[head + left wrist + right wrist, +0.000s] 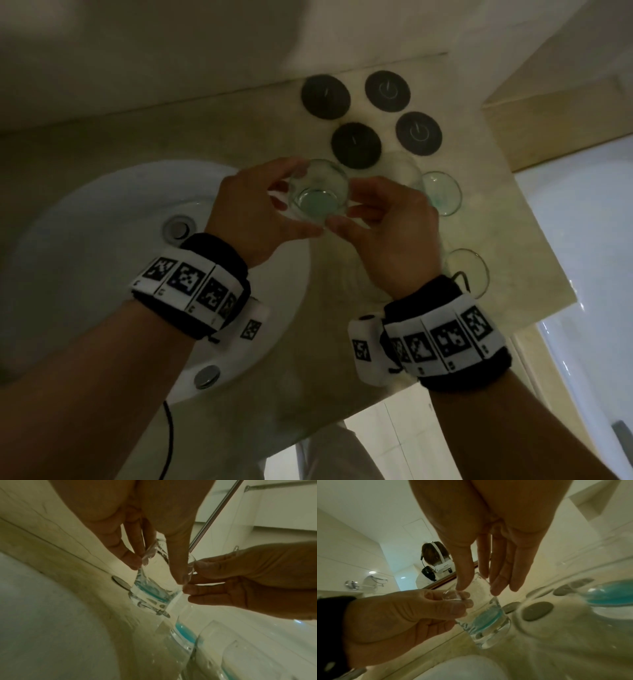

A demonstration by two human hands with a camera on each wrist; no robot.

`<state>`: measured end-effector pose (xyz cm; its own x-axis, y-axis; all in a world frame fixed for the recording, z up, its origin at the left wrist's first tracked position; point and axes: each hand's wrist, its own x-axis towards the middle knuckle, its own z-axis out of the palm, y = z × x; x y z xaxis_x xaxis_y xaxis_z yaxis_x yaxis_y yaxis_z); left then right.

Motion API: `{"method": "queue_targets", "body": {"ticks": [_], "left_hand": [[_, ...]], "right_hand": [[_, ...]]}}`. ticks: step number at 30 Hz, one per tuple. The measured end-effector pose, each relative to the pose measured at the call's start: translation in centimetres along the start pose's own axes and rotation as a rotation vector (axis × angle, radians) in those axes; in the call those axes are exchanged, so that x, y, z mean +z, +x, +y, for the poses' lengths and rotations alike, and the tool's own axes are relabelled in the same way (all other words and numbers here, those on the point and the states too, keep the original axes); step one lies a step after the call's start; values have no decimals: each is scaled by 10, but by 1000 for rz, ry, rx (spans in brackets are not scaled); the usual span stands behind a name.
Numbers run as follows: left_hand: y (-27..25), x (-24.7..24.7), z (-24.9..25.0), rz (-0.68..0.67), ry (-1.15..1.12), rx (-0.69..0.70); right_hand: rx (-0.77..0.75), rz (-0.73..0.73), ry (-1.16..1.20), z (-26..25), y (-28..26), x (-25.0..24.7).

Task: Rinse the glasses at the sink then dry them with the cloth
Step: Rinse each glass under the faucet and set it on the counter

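A clear tumbler (318,197) with a film of blue-green liquid at its bottom is held up between both hands, over the counter just right of the white sink (85,246). My left hand (274,216) pinches its wall between thumb and fingers (135,562). On the tumbler's other side, my right hand (356,209) grips near the rim with thumb and fingertips (494,589). The tumbler (485,619) hangs roughly upright. Three more glasses stand on the counter to the right: (442,193), (467,270) and a fainter one (400,171). No cloth shows.
Several round black coasters (356,145) lie on the beige counter (496,240) behind the glasses. The sink's drain (178,229) is left of my left wrist, and a chrome knob (207,375) sits on its near rim. A white tub (582,240) lies past the counter's right edge.
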<state>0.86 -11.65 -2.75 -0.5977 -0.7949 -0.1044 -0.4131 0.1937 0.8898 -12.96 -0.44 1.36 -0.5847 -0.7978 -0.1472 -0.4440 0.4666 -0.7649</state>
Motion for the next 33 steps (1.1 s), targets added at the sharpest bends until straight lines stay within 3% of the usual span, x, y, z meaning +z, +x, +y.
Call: {"method": "queue_targets", "body": {"ticks": [5,14,19,27,33], "left_hand": [[-30,-59,-11,90,-34,3],[-104,-145,-79,319,-205,-136],[-133,-163,-117,454,-234,-276],[-144,-170,-150,613,-151,-446],[-142,-173,-156,686,-187,-482]], "right_hand": [[-69,-98,79,-41,-7,27],[-226,-436,49,-107,-16,127],[-299,-667,-82,-146,-10,170],[-395,-785,155,-205,32,258],[-428,-822,110,-214,42,284]]}}
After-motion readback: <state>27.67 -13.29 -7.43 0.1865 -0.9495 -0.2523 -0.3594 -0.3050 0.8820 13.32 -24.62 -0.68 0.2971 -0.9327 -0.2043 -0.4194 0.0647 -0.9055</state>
